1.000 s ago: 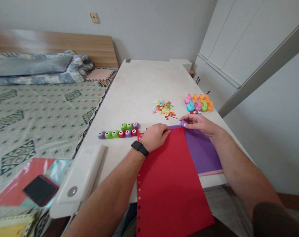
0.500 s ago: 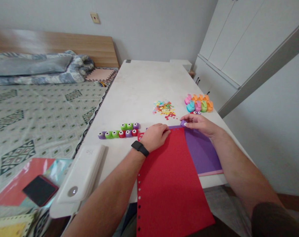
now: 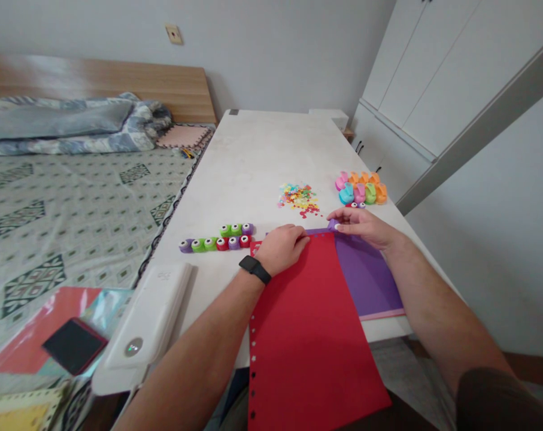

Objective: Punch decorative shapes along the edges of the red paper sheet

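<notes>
A red sheet [image 3: 307,335] with punched holes along its left edge lies over a purple sheet [image 3: 370,275] on the white table [image 3: 253,155]. My left hand [image 3: 280,248], fingers curled, presses down the red sheet's top edge. My right hand [image 3: 363,226] is closed on a small purple punch [image 3: 333,224] set on the top edge of the purple sheet. A black watch [image 3: 254,269] sits on my left wrist.
A row of small green, red and purple punches [image 3: 217,240] lies left of my hands. Coloured paper bits [image 3: 299,197] and a cluster of bigger punches [image 3: 361,187] sit beyond. A white device [image 3: 148,323] rests at the table's left edge; a bed [image 3: 73,197] is beside it.
</notes>
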Demonstrator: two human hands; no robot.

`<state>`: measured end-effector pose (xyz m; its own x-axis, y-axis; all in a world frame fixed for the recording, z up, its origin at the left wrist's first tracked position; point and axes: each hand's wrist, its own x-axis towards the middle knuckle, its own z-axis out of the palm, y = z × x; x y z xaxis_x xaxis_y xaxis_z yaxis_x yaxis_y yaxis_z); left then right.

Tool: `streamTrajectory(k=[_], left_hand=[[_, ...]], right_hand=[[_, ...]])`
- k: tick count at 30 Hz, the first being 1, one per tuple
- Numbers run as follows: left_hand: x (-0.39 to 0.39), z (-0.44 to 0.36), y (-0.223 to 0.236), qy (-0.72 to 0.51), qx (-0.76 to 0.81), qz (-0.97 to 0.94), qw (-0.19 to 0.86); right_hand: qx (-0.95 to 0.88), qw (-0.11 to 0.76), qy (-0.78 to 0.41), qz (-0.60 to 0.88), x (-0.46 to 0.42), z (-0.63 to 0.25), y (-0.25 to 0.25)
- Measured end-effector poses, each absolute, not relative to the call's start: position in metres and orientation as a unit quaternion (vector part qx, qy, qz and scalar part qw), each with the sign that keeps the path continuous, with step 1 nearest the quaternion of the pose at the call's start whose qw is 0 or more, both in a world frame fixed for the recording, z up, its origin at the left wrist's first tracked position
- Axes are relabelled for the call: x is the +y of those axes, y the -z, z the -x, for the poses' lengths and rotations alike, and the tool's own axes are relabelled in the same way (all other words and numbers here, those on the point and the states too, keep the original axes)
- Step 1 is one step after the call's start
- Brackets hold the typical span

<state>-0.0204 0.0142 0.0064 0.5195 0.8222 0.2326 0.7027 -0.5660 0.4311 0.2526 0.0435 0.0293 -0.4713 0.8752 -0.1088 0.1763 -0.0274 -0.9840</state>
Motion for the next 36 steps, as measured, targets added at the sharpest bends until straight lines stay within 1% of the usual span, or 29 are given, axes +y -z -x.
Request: streamTrajectory(k=[11,27,36], left_hand=[[0.0144,0.0201,-0.0088,-0.208,0.437,-0.864,0.142],[0.0158,0.0203,-0.0055,-0.207,0.442,-0.862,0.137],[0.0164,0.0207,-0.0068,-0.209,0.444,-0.860,0.138]], right_hand=[[-0.651,0.285,-0.564,0.421,0.0428,-0.2509,-0.0282],[-0.649,0.291,-0.565,0.418,0.0415,-0.2519,-0.0342],[-0.662,0.299,-0.538,0.428,0.0427,-0.2496,-0.0336]])
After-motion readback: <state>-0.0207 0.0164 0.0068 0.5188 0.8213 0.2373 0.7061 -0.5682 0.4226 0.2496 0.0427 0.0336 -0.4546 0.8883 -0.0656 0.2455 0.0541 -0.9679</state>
